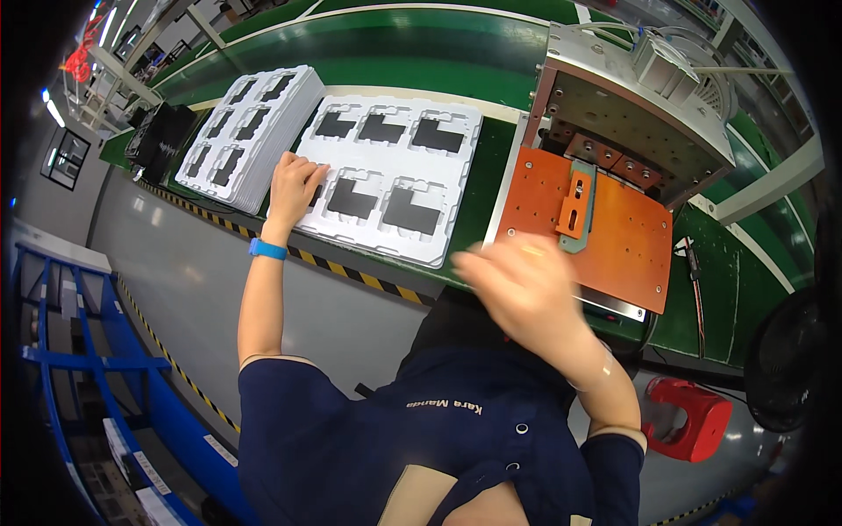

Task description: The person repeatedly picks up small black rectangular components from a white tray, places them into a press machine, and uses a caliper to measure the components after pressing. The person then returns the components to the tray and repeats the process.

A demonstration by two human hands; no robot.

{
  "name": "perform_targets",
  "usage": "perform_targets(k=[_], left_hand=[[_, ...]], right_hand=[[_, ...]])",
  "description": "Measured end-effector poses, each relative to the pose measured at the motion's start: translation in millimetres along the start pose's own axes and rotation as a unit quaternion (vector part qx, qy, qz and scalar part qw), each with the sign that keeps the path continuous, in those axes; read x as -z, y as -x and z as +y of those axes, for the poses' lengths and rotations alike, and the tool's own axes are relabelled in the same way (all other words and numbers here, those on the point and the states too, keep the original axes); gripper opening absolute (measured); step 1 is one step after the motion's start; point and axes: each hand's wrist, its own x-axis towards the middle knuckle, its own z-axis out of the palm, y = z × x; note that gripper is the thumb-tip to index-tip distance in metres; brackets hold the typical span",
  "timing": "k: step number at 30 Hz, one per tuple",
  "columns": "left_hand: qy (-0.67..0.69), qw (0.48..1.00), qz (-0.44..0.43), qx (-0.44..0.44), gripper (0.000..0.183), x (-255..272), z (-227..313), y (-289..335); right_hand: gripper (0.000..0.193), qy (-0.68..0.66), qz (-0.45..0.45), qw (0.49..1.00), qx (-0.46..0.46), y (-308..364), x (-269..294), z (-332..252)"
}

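Note:
My left hand (pixel 296 186), wearing a blue wristband (pixel 267 249), is at the near left corner of a white moulded tray (pixel 392 159). Its fingers are curled closed beside a dark part in that corner pocket; what they pinch, if anything, is hidden. Flat black L-shaped pieces (pixel 413 213) lie in the tray's other pockets. My right hand (pixel 524 285) is smeared by motion in front of a press with an orange base plate (pixel 618 254). A slotted orange block (pixel 575 206) sits on a grey-green strip (pixel 576 245) on that plate.
Left of the tray stands a stack of similar white trays (pixel 254 131) holding black pieces. The press's metal head (pixel 627 105) overhangs the plate. A caliper (pixel 693 272) lies on the green bench at right, near a black round object (pixel 789 337). A red stool (pixel 693 421) stands below.

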Motion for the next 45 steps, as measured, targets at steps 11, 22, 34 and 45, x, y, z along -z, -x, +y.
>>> perform_targets(k=[11,22,34,45], left_hand=[[-0.044,0.996,0.048,-0.060,0.031,2.9,1.2,-2.7],[0.022,0.993,0.050,-0.103,0.033,-20.4,65.5,-84.4],[0.133,0.981,0.084,-0.110,0.018,-63.2,144.2,-117.2],[0.286,0.853,-0.182,-0.398,0.075,9.0,291.9,-100.3]], right_hand=[[0.048,0.222,-0.305,0.908,-0.183,-50.1,-146.4,7.4],[0.012,0.111,-0.055,0.987,-0.101,-37.0,-119.7,-4.1],[0.024,-0.256,-0.057,0.814,-0.518,53.2,133.9,81.2],[0.013,0.039,-0.026,0.948,-0.316,52.7,88.6,90.1]])
